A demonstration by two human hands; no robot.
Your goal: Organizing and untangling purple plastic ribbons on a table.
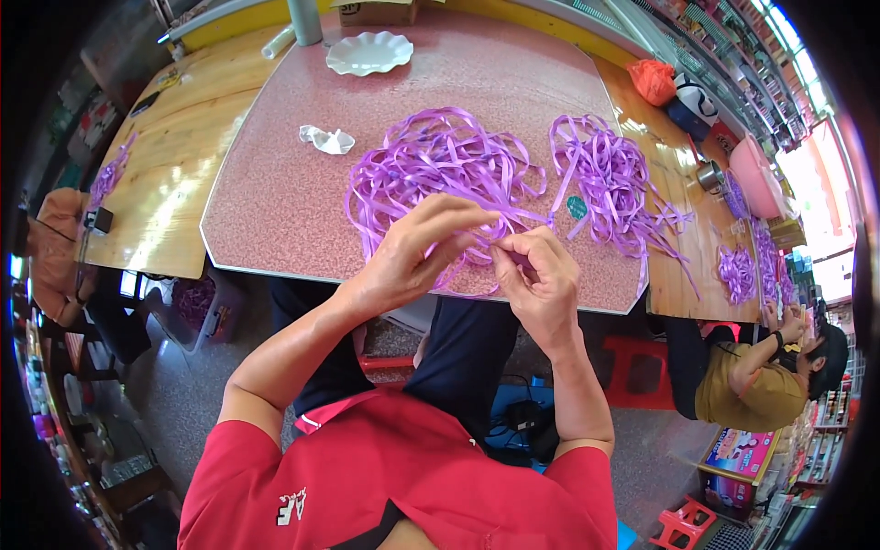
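A large loose pile of purple ribbon (440, 156) lies on the pink speckled tabletop in front of me. At its near edge, my left hand (412, 252) is over the ribbon, fingers stretched out and thumb apart from them. Just right of it, my right hand (543, 275) is closed, thumb and forefinger pinched together, with a bit of purple ribbon showing inside the curled fingers. The two hands' fingertips are close but appear not to touch. Further right is a second pile of purple ribbon (605, 179), a small round green piece (577, 207) at its left edge.
A white scalloped plate (369, 53) and a crumpled white scrap (327, 139) lie beyond the ribbon. At the far edge stand a grey-green cylinder (305, 20) and a cardboard box (378, 11). On the right, a co-worker (756, 380) handles more ribbon; a red stool (636, 371) stands nearby.
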